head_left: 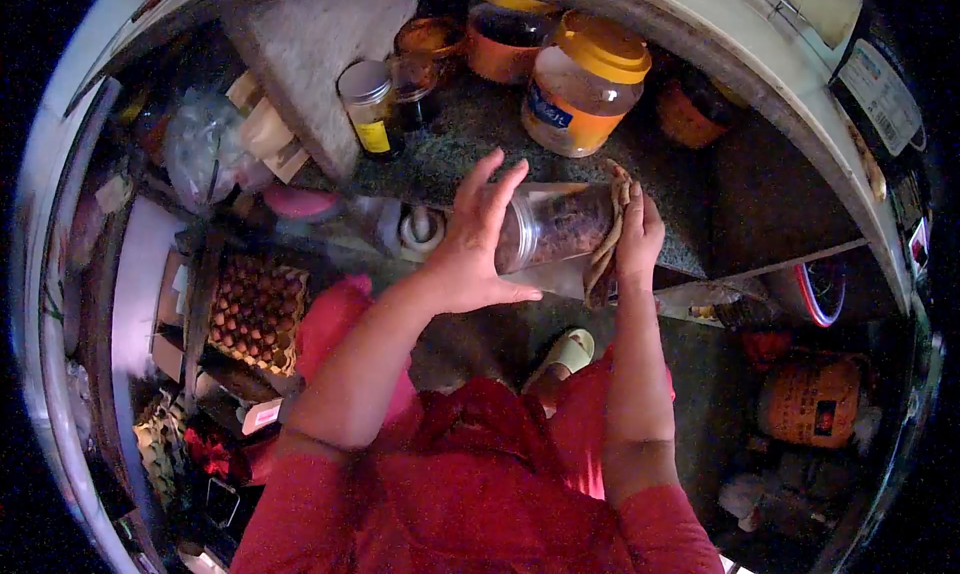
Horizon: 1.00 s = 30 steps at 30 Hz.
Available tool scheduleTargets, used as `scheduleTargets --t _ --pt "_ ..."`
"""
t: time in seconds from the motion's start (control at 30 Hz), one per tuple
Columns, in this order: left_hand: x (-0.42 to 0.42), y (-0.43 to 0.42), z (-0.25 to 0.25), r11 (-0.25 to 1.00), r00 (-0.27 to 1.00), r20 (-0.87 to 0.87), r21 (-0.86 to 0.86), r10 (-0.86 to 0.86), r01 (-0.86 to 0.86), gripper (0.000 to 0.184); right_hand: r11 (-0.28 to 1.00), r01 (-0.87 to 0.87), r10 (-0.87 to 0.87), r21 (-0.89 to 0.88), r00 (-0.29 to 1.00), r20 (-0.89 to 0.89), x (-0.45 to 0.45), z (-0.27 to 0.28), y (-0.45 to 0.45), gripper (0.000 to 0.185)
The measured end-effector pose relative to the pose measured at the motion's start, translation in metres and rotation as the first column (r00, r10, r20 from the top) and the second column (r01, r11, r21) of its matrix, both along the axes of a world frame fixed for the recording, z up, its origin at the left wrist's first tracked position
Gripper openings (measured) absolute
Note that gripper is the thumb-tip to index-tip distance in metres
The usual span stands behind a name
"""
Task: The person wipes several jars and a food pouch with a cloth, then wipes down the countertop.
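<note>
A clear jar (pixel 572 224) with dark brown contents lies on its side in front of me, between my hands. My left hand (pixel 470 249) is at its ridged neck end, fingers and thumb spread wide; whether the palm touches the jar is hidden. My right hand (pixel 638 239) presses a brown cloth (pixel 604 254) against the other end of the jar, fingers closed on the cloth. Behind them on the dark shelf (pixel 460 159) stand a silver-lidded jar (pixel 369 109) with a yellow label and a large yellow-lidded jar (pixel 583 89).
More jars (pixel 505 39) stand at the back of the shelf, beside a dividing panel (pixel 310 64). Egg trays (pixel 258 314) and a plastic bag (pixel 205 149) are on the left. Lower right holds an orange wrapped bundle (pixel 815 399). A slippered foot (pixel 570 352) shows on the floor.
</note>
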<state>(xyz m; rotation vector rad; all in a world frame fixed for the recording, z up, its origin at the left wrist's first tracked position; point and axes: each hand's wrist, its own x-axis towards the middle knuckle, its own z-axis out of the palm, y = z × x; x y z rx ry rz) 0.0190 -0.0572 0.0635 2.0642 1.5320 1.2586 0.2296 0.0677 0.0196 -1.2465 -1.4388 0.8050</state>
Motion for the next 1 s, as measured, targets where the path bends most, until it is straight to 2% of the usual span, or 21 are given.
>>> scheduleTargets --t 0.07,0.17,0.2,0.27,0.33,0.4,0.47,0.5,0.53,0.6,0.63,0.7,0.73,0.8,0.87,1.0 --pt "-0.004 0.001 -0.003 0.997 0.998 -0.025 -0.053 -0.059 0.058 0.115 1.0 -0.011 0.011 -0.026 1.0 -0.004 0.001 0.006 0.0 0.036" --pt "-0.004 0.003 -0.015 0.997 1.0 -0.007 -0.069 -0.03 0.03 0.112 0.999 0.001 0.002 0.035 0.997 -0.071 -0.005 0.005 -0.005 0.036" --pt "-0.003 0.004 -0.015 0.995 0.999 0.044 -0.098 -0.02 0.024 0.109 0.994 0.027 -0.034 0.107 0.997 0.066 -0.006 0.003 -0.006 0.036" --pt "-0.002 0.005 -0.017 0.988 0.989 0.144 -0.157 0.009 0.014 0.104 0.913 -0.028 -0.103 0.407 0.949 0.297 -0.015 -0.003 -0.01 0.04" --pt "-0.004 0.003 -0.012 0.971 0.977 0.208 -0.24 0.052 -0.001 0.104 0.865 -0.167 -0.049 0.474 0.911 0.41 -0.021 0.009 -0.018 0.039" --pt "-0.004 0.003 -0.011 0.959 0.957 0.276 -0.283 0.089 -0.008 0.1 0.814 -0.215 -0.144 0.54 0.825 0.546 -0.032 0.015 -0.038 0.039" --pt "-0.003 0.004 -0.022 0.955 0.926 0.356 -0.296 0.126 -0.017 0.092 0.748 -0.339 -0.048 0.571 0.83 0.555 -0.041 0.011 -0.051 0.043" --pt "-0.008 0.011 -0.04 0.967 0.987 0.147 -0.253 0.058 -0.019 0.095 0.728 -0.408 0.016 0.551 0.814 0.581 -0.046 0.016 -0.061 0.047" --pt "-0.016 0.022 -0.067 0.977 0.997 -0.072 -0.211 -0.005 -0.01 0.098 0.703 -0.474 0.079 0.53 0.793 0.604 -0.051 0.022 -0.071 0.05" --pt "-0.02 0.028 -0.082 0.988 0.952 -0.302 -0.154 -0.051 0.004 0.102 0.648 -0.575 0.176 0.499 0.75 0.637 -0.058 0.028 -0.085 0.053" --pt "-0.022 0.029 -0.09 0.991 0.949 -0.313 -0.137 -0.043 0.0 0.103 0.635 -0.588 0.177 0.502 0.743 0.646 -0.057 0.026 -0.084 0.055" --pt "-0.017 0.025 -0.078 0.976 0.992 -0.11 -0.217 -0.056 0.031 0.103 0.616 -0.61 0.168 0.499 0.72 0.674 -0.05 0.029 -0.073 0.055" --pt "-0.014 0.021 -0.068 0.949 0.993 0.108 -0.303 -0.053 0.084 0.103 0.605 -0.621 0.161 0.498 0.708 0.687 -0.046 0.031 -0.066 0.055" --pt "-0.007 0.015 -0.051 0.904 0.917 0.398 -0.399 0.02 0.154 0.101 0.652 -0.555 0.089 0.516 0.732 0.676 -0.039 0.03 -0.054 0.051" --pt "-0.004 0.012 -0.043 0.879 0.835 0.537 -0.448 0.119 0.163 0.099 0.708 -0.463 0.004 0.534 0.758 0.652 -0.03 0.031 -0.042 0.046" --pt "0.001 0.009 -0.024 0.862 0.795 0.595 -0.459 0.118 0.216 0.099 0.783 -0.297 -0.119 0.547 0.792 0.599 -0.013 0.026 -0.019 0.033"
